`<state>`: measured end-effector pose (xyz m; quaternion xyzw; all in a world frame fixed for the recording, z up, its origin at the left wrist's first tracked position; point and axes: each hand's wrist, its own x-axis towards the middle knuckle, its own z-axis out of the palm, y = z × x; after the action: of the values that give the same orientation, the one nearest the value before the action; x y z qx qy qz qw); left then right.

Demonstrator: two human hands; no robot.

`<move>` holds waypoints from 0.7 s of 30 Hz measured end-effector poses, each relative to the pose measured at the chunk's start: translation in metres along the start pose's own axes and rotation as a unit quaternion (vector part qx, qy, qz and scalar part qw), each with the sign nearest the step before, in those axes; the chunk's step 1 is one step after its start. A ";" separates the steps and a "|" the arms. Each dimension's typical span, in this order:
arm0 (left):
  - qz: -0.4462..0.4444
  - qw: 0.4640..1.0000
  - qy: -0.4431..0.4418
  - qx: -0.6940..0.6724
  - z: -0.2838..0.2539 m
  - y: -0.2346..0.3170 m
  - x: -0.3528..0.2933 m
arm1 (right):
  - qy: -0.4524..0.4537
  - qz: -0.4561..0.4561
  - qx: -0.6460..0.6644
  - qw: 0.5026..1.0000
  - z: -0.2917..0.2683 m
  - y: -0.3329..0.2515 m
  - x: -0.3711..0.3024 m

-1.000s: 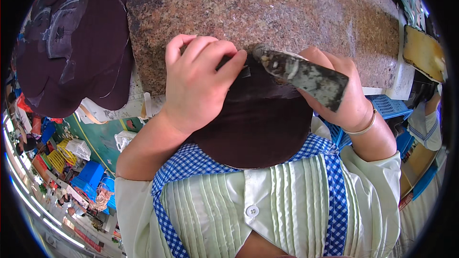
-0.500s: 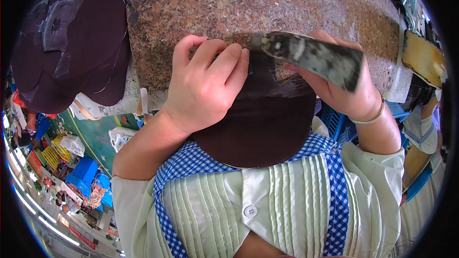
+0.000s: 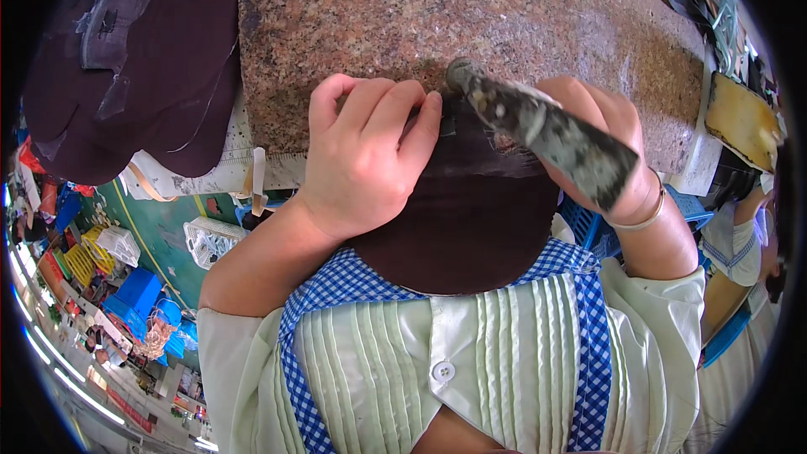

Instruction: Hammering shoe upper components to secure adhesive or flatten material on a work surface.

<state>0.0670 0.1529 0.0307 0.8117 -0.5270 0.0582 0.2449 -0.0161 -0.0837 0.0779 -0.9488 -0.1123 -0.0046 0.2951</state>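
A speckled brown granite worktop [image 3: 521, 8] fills the upper view, rough and grainy, with a floor far below at 8 o'clock holding blue, yellow and white crates [image 3: 134, 294]; what they contain is too small to tell. A stack of dark, rounded leather pieces [image 3: 126, 59] lies at 10 o'clock on the worktop's left edge. In the centre a dark brown leather piece [image 3: 462, 219], smooth and oval, hangs off the near edge against the person's chest. The left hand [image 3: 366, 155] presses flat on its top, fingers [image 3: 395, 109] spread and bent down on it, gripping nothing. The right hand [image 3: 601, 139], at 2 o'clock, is clenched around a tool [image 3: 538, 126] with a crusted, mottled grey handle, its tip on the leather's upper edge.
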 end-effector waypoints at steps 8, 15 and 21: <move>-0.061 0.996 0.031 -0.052 0.004 -0.007 -0.007 | -0.028 0.018 0.011 0.999 -0.001 -0.006 0.000; -0.030 0.999 0.033 0.009 0.000 0.002 -0.006 | -0.002 0.004 0.000 1.000 -0.002 -0.007 0.004; -0.099 0.992 0.033 -0.064 0.000 -0.007 -0.010 | -0.049 -0.007 -0.015 0.999 -0.005 -0.011 0.006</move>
<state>0.0688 0.1635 0.0248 0.8402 -0.4383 0.0270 0.3183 -0.0118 -0.0763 0.0881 -0.9513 -0.1336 0.0380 0.2751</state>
